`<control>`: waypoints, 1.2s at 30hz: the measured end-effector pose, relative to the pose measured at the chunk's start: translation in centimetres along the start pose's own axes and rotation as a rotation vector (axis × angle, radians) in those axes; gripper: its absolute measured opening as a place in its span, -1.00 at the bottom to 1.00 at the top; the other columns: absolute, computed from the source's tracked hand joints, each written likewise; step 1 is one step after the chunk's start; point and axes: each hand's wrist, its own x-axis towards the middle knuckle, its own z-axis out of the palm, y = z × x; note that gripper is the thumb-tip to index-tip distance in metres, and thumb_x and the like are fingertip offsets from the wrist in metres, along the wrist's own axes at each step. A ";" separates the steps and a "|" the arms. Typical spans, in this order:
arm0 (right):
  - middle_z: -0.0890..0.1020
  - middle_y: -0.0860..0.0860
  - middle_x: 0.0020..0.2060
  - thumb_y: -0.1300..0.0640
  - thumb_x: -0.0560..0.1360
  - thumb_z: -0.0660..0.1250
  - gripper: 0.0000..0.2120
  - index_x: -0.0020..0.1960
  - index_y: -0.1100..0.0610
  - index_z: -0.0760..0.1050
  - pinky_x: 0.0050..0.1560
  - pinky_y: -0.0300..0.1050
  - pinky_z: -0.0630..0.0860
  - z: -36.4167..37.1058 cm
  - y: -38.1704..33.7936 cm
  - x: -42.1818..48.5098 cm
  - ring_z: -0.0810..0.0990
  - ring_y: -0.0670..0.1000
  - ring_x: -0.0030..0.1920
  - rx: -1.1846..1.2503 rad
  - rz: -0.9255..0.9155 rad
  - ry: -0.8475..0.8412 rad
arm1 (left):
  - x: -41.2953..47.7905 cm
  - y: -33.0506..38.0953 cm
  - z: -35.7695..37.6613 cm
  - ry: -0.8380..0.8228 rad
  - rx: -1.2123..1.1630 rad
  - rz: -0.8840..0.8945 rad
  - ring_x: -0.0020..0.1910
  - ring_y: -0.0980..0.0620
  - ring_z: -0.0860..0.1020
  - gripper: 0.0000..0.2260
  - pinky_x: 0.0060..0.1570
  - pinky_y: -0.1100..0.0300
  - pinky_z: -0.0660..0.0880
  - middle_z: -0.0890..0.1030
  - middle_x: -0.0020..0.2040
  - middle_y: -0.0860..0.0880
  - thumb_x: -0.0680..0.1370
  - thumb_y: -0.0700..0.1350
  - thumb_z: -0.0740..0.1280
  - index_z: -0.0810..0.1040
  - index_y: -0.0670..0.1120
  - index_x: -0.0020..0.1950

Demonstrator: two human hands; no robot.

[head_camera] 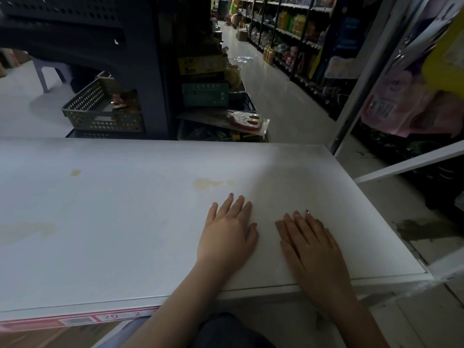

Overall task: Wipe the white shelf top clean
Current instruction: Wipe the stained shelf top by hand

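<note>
The white shelf top fills the lower half of the view. It carries yellowish stains: one patch just beyond my fingers, a small spot at the far left and a faint smear near the left edge. My left hand lies flat on the shelf, palm down, fingers together, holding nothing. My right hand rests flat beside it near the shelf's right front edge, also holding nothing. No cloth is in view.
Beyond the shelf stand a green perforated basket, dark plastic crates and stacked boxes. An aisle with stocked shelves runs back on the right. A white metal frame rises at the shelf's right corner.
</note>
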 end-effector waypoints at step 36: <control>0.55 0.16 0.22 -0.12 0.61 -0.28 -0.34 0.29 0.18 0.47 0.20 0.15 0.31 0.9 -2.1 3.4 0.50 0.19 0.25 -0.062 0.008 0.026 | 0.2 -0.3 0.4 0.038 -0.032 0.015 0.51 0.01 0.01 -0.31 0.44 0.04 -0.11 0.16 0.51 0.00 0.42 0.15 -0.27 0.17 -0.05 0.49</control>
